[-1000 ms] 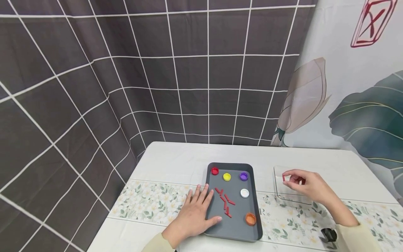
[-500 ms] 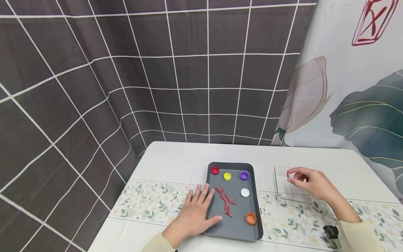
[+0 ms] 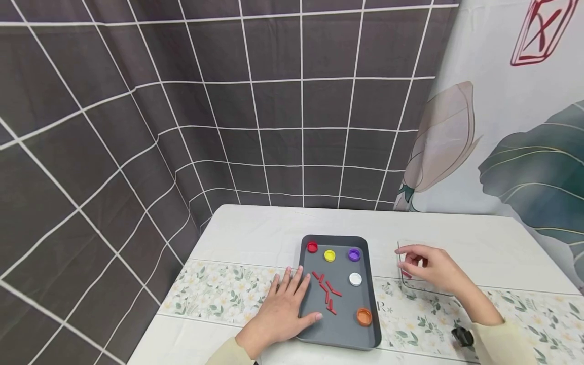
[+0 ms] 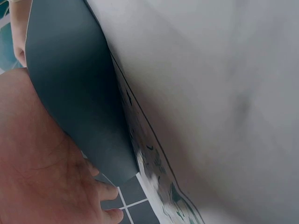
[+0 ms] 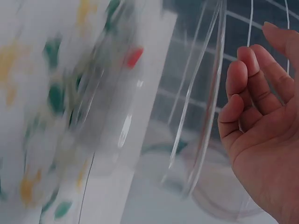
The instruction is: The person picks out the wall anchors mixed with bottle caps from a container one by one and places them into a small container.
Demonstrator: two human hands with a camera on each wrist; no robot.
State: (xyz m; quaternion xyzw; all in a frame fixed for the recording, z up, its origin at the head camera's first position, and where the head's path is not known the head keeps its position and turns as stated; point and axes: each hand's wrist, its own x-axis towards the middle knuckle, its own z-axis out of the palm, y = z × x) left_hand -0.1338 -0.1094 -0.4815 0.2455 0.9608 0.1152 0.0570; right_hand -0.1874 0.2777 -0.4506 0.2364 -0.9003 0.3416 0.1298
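My left hand (image 3: pixel 280 314) lies flat with fingers spread across the left rim of a dark grey tray (image 3: pixel 337 334). Several short red sticks (image 3: pixel 336 293) are scattered in the tray's middle. To the right, my right hand (image 3: pixel 429 263) hovers over a clear, see-through box (image 3: pixel 426 290), thumb and index finger apart near its left wall. Its fingers are loosely bent, with nothing seen between them. Below the fingertips, a red piece (image 3: pixel 405 274) shows inside the box; the right wrist view also has the red piece (image 5: pixel 134 57) behind the clear wall.
Around the sticks in the tray sit small round caps: red (image 3: pixel 312 247), yellow (image 3: pixel 329 256), purple (image 3: pixel 354 255), white (image 3: pixel 355 279) and orange (image 3: pixel 364 317). The table has a white and floral cloth (image 3: pixel 219 289). A dark tiled-pattern curtain (image 3: pixel 283 147) hangs behind.
The red stick that my right hand pinched has left its fingers, and red now shows in the box below. That hand has shifted left; my left hand stays put.
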